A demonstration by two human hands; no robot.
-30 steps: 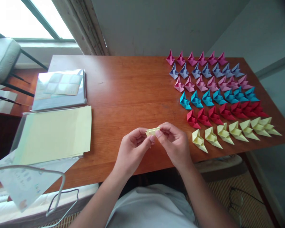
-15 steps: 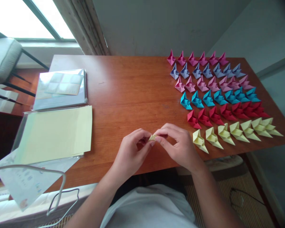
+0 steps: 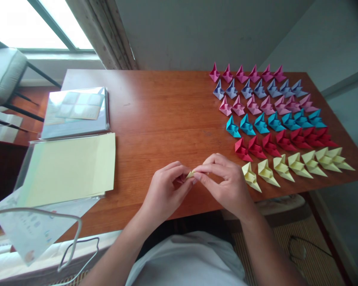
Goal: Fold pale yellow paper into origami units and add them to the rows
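Observation:
Between my hands, over the front part of the wooden table (image 3: 155,107), is a small folded piece of yellow paper (image 3: 190,174). My left hand (image 3: 168,188) pinches it between thumb and fingers from the left. From the right, my right hand (image 3: 223,180) grips it with thumb and forefinger, so the fingers hide most of it. Just beyond my right hand, a row of yellow origami pieces (image 3: 268,173) runs to the right, each folded with pointed tips.
Behind the yellow row stand rows of red (image 3: 270,144), turquoise (image 3: 261,124), pink (image 3: 253,105), lilac (image 3: 259,89) and magenta origami pieces (image 3: 254,74). Yellow paper sheets (image 3: 68,171) and a plastic-wrapped pack (image 3: 77,123) lie at the left. A white cable (image 3: 56,212) crosses the lower left.
My right fingers have shifted slightly over the folded yellow paper, which now tilts a little differently. Both hands stay in nearly the same place.

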